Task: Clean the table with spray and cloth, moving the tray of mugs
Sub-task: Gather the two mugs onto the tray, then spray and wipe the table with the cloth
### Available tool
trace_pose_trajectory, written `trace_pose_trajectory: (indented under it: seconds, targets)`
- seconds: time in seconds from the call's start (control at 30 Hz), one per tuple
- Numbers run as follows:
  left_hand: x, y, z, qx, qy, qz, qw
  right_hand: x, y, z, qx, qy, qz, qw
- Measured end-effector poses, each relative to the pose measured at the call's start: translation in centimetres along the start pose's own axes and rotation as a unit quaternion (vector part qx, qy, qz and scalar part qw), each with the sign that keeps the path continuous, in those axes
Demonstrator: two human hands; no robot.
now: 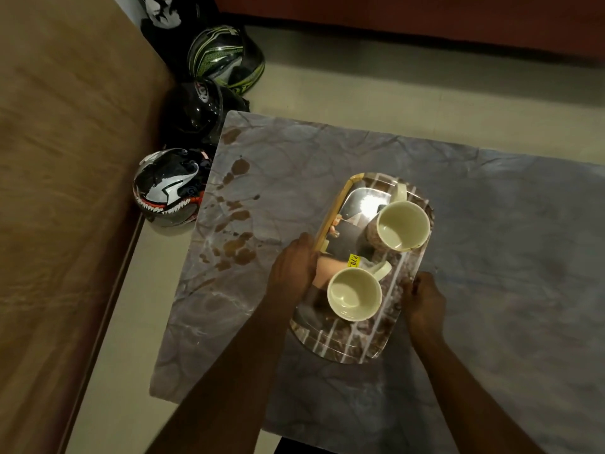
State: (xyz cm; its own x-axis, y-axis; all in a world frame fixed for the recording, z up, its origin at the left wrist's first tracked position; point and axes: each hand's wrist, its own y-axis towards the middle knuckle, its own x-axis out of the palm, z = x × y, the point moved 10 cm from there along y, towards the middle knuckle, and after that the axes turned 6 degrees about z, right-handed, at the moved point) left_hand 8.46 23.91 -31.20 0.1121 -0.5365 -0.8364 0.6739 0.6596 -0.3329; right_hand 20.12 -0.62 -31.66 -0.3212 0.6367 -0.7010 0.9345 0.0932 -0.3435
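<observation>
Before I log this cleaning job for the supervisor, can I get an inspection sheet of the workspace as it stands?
Surface: marble-patterned table, brown spill stains along its left side.
Job's things: patterned tray near the table's middle, carrying two empty cream mugs, far mug and near mug; a yellow price sticker on the tray. No spray or cloth seen.
Clutter: nothing seen on the table beyond the tray.
Grippers: left hand grips the tray's left edge; right hand grips its right edge.
Cables: nothing seen.
Surroundings: three helmets on the floor left of the table, fanged-graphic helmet, black helmet, green-striped helmet; brown bed beside them.
</observation>
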Motion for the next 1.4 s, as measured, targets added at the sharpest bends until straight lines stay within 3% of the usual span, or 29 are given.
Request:
trace_pose_trajectory:
  seconds: [0.37,0.53,0.77,0.97,1.03,1.13,1.3,1.4]
  targets:
    - [-9.1,2.8,-12.8,-0.075,-0.018,0.095,0.992,12.0,-0.6,-14.0,-0.150,-0.010,-0.116,0.982]
    - [-11.7,3.5,-17.3,-0.138,-0.008,0.109,0.984,15.8,-1.6,-18.2,-0.171,-0.017,-0.141,0.975]
    - [-12.1,3.3,-18.0,-0.142,-0.036,0.119,0.982,15.9,-1.9,-17.8,-0.148,-0.034,-0.176,0.973]
    - [-17.3,-0.7,-16.5,-0.182,-0.207,0.274,0.921,9.6,-3.0,-15.0,-0.163,0.009,-0.172,0.972]
    - [-18.9,-2.6,-14.1,-0.155,-0.219,0.316,0.910,6.7,-3.4,-13.3,-0.162,0.015,-0.173,0.971]
    - [-19.4,-4.6,-6.5,-0.052,-0.195,0.329,0.923,1.8,-3.4,-10.7,-0.157,0.030,-0.164,0.974]
    - [-12.0,-8.0,12.6,0.151,-0.126,0.229,0.953,-8.6,-2.0,-5.0,-0.175,0.026,-0.100,0.979]
    - [-5.7,-11.3,22.8,0.227,-0.072,0.181,0.954,-16.3,-0.4,-0.7,-0.206,0.024,-0.035,0.978]
